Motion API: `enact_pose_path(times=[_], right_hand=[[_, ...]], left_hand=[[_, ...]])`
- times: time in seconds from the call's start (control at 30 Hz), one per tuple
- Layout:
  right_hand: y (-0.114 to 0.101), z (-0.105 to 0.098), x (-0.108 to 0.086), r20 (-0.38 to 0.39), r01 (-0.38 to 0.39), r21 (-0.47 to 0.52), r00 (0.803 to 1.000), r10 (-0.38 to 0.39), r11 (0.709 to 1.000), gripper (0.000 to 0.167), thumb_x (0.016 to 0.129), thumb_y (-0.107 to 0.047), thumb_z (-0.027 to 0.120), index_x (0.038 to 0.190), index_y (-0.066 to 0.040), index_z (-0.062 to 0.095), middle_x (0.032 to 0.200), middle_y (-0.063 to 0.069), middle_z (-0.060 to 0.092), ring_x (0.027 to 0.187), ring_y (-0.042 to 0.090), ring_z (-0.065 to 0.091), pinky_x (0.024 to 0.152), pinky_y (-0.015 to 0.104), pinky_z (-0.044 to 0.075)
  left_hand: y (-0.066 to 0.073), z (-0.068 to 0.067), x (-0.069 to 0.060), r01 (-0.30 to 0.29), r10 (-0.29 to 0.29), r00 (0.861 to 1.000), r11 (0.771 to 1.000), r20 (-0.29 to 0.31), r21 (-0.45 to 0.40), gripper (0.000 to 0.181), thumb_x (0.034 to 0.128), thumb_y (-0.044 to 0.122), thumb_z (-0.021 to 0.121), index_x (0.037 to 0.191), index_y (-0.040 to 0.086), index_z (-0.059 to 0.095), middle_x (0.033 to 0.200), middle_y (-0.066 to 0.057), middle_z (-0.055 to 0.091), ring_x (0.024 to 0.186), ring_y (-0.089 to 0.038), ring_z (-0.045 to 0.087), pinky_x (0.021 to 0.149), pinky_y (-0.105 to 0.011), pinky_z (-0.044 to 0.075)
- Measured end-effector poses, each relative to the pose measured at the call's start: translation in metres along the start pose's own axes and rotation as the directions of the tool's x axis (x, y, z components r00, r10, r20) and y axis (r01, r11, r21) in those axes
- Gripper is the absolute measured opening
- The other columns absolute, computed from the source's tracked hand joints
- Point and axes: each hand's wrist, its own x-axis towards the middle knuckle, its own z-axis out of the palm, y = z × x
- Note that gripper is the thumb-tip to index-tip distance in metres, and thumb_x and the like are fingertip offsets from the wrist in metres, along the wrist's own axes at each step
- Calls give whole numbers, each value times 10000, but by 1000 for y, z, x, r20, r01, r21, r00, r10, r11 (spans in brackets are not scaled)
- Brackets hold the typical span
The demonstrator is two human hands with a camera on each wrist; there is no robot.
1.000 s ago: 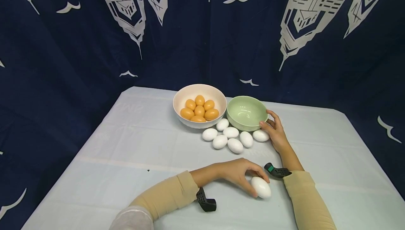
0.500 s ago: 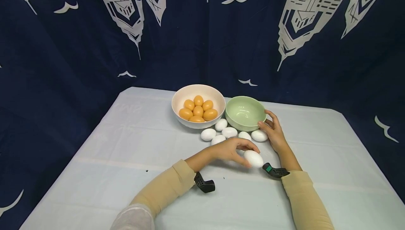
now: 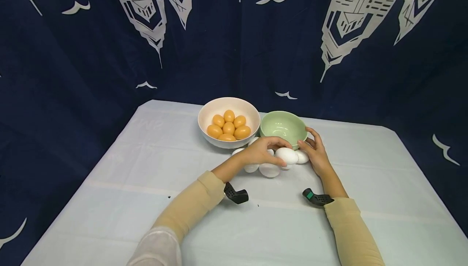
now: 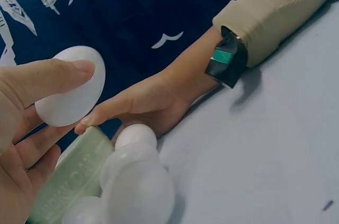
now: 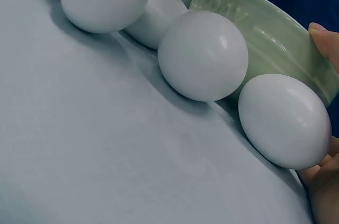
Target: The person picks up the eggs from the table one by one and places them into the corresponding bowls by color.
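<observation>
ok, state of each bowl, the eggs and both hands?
Left hand: pinching one white egg
Pinched egg: off the table
Right hand: holding green bowl by its side
Green bowl: upright, no egg visible inside
Cream bowl: upright, holding yellow eggs
Other white eggs: on table, partly hidden

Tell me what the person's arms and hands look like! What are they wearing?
The left hand and right hand are bare. Tan sleeves cover both forearms, with whitish cloth farther up the left arm. There's a black gadget at each wrist: the left gadget and the right gadget, which has a green patch.
</observation>
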Motion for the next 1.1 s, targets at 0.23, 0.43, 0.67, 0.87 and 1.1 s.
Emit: enact_pose_path(times=[0.23, 0.43, 0.67, 0.87, 1.1], right_hand=[[-1, 1, -1, -3, -11, 10, 1000, 11, 1000, 616, 988, -167, 591, 1505, -210, 259, 1434, 280, 325, 1003, 31, 557, 814, 150, 474], [0, 2, -1, 0, 2, 25, 1000, -2, 1000, 614, 993, -139, 576, 1514, -193, 254, 1418, 242, 334, 1044, 42, 539, 841, 144, 466], [-1, 2, 0, -4, 0, 16, 1000, 0, 1000, 621, 995, -136, 571, 1520, -184, 243, 1426, 249, 326, 1047, 41, 533, 846, 141, 463], [-3, 2, -1, -3, -6, 13, 1000, 6, 1000, 631, 997, -144, 569, 1528, -187, 231, 1461, 270, 295, 1064, 43, 518, 854, 134, 456], [-2, 2, -1, -2, -4, 10, 1000, 4, 1000, 624, 994, -153, 576, 1521, -191, 244, 1456, 262, 302, 1061, 42, 524, 853, 135, 457]], left_hand=[[2, -11, 12, 41, -39, 991, 999, -130, 17, 476, 799, 73, 812, 1234, 42, 620, 1187, -36, 642, 1102, -69, 579, 986, -220, 443], [4, -14, 23, 99, -86, 969, 994, -232, 43, 482, 791, 118, 827, 1230, 74, 632, 1182, -23, 642, 1114, -95, 587, 970, -233, 451], [6, -16, 36, 132, -90, 947, 984, -309, 119, 497, 785, 151, 835, 1239, 94, 640, 1195, 9, 635, 1119, -92, 591, 977, -294, 469], [5, -15, 46, 198, -120, 934, 958, -337, 206, 493, 796, 166, 829, 1245, 109, 635, 1200, 1, 630, 1116, -129, 596, 927, -229, 477], [-1, -14, 52, 280, -186, 926, 922, -329, 268, 493, 807, 171, 820, 1259, 122, 629, 1218, 10, 630, 1110, -129, 582, 908, -163, 437]])
